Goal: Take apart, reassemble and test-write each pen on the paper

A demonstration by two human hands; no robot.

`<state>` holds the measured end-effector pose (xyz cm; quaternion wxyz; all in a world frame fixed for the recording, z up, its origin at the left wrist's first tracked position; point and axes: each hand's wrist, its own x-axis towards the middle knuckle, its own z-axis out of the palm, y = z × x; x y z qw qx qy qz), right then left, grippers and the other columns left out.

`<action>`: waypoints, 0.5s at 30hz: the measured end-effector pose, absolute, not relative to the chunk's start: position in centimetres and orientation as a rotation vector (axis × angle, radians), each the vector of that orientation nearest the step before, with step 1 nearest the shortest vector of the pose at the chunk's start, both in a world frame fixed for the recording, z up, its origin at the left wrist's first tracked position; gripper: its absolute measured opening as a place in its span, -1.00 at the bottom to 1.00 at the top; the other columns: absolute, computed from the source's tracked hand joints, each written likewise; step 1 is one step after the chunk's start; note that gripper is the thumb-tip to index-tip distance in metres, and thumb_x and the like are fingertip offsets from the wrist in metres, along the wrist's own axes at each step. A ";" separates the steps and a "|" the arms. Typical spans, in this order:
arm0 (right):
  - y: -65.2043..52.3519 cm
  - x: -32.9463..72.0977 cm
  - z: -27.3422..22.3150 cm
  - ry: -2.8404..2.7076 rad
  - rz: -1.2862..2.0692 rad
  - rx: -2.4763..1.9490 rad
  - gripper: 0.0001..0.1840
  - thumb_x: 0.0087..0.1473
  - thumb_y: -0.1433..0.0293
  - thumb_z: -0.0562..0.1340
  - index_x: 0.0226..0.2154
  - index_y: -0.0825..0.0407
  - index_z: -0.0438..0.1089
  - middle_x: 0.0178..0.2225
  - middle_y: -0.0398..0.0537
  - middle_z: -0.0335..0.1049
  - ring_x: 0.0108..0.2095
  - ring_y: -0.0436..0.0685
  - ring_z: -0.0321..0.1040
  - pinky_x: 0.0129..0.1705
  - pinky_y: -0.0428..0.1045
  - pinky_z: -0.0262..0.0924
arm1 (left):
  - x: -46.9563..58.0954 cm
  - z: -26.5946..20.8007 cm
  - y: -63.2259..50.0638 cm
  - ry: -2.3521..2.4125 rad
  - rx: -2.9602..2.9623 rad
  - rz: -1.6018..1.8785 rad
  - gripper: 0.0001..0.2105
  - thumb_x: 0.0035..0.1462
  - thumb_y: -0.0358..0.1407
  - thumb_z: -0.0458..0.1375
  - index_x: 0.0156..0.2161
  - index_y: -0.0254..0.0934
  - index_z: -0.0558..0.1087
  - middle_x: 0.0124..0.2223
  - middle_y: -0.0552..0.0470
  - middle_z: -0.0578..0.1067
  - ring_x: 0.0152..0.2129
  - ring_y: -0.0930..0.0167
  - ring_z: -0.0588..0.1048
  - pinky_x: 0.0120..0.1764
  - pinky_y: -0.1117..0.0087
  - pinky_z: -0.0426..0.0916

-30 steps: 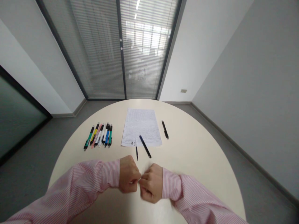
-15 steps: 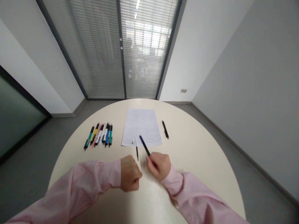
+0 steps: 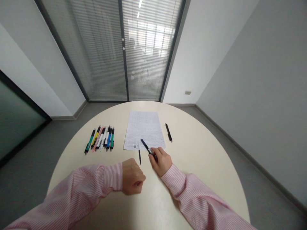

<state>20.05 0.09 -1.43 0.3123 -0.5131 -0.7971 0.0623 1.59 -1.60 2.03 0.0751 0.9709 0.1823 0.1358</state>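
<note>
My right hand (image 3: 161, 161) grips a dark pen barrel (image 3: 145, 145) near its lower end. The barrel points forward and left over the paper's (image 3: 144, 127) lower edge. My left hand (image 3: 133, 176) is closed in a fist above the table, and whatever it may hold is hidden. Between the hands and the paper lies a thin pen refill (image 3: 139, 156), clear at the far end and dark toward me. Tiny dark parts (image 3: 134, 146) sit beside its upper end, too small to name. A black pen (image 3: 168, 132) lies right of the sheet.
A row of several coloured pens (image 3: 100, 139) lies to the left on the round cream table (image 3: 203, 159). The sheet is covered in lines of small writing. Behind the table stands a glass partition (image 3: 146, 80) with blinds, and walls flank both sides.
My right hand has moved slightly forward, and its fingers have shifted from a closed fist to a looser grip on the pen barrel. My left fist stays nearly still.
</note>
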 end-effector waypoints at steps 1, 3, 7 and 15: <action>0.1 20.1 -1.5 -2.083 0.160 -1.339 -0.74 0.07 0.40 0.11 -0.15 0.12 0.32 -0.39 0.00 0.32 -0.41 0.09 0.31 -0.37 -0.04 0.25 | 1.5 1.9 -1.2 0.532 2.937 0.468 -0.84 -0.10 -0.35 0.05 -0.65 -0.25 0.26 -0.68 0.13 0.36 -0.74 0.48 0.29 -0.64 0.43 0.08; 0.0 20.2 -1.6 -2.034 0.170 -1.297 -0.70 0.11 0.40 0.08 -0.10 0.13 0.30 -0.36 0.02 0.32 -0.39 0.08 0.32 -0.35 -0.04 0.27 | 1.2 1.7 -0.2 0.525 3.021 0.619 -0.83 0.06 -0.30 0.01 -0.51 -0.26 0.35 -0.59 0.09 0.39 -0.65 0.46 0.34 -0.58 0.42 0.16; -0.1 20.6 -1.2 -1.934 0.224 -1.209 -0.72 0.14 0.41 0.04 -0.10 0.10 0.31 -0.34 0.03 0.29 -0.39 0.05 0.30 -0.34 -0.06 0.27 | 0.4 1.1 2.0 0.485 3.265 0.809 -0.83 0.18 -0.42 -0.06 -0.23 -0.33 0.38 -0.38 -0.01 0.47 -0.41 0.42 0.42 -0.37 0.41 0.28; 0.1 21.0 -1.3 -1.757 0.303 -1.164 -0.80 0.11 0.43 0.07 -0.20 0.06 0.33 -0.40 -0.07 0.24 -0.49 0.00 0.23 -0.44 -0.08 0.21 | 0.3 -0.1 2.7 0.554 3.430 0.847 -0.88 0.15 -0.47 0.02 -0.32 -0.33 0.41 -0.32 -0.01 0.50 -0.26 0.32 0.44 -0.27 0.32 0.31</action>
